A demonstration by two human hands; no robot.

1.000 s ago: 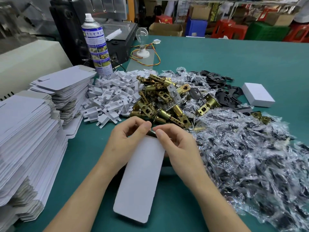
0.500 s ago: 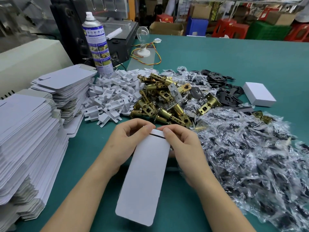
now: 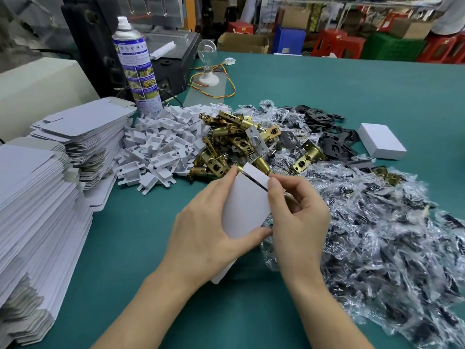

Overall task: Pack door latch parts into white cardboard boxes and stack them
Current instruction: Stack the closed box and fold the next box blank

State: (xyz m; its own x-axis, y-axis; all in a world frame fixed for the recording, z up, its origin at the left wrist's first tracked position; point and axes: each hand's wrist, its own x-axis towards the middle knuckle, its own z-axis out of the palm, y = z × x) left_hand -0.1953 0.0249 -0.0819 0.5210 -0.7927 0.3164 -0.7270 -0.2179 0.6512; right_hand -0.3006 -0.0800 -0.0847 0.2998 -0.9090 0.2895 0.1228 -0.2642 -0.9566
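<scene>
Both hands grip the white box blank (image 3: 245, 202) mid-frame, above the green table (image 3: 130, 235): left hand (image 3: 208, 233) pinches its lower edge, right hand (image 3: 299, 217) folds the top flap. Risk: uneven pressure creases the flap crooked, so the box won't close square.

A box (image 3: 245, 205) is held above the table (image 3: 352, 91), between the left hand (image 3: 206, 238) and the right hand (image 3: 299, 217). Stacked flat blanks (image 3: 37, 197) are placed at the left. Behind the hands, inserts (image 3: 161, 144) lie left of latches (image 3: 234, 142); bagged parts (image 3: 390, 248) are spread to the right. A closed box (image 3: 381, 141) sits beyond them, beside plates (image 3: 327, 132). A spray can (image 3: 137, 69) stands behind the inserts.
</scene>
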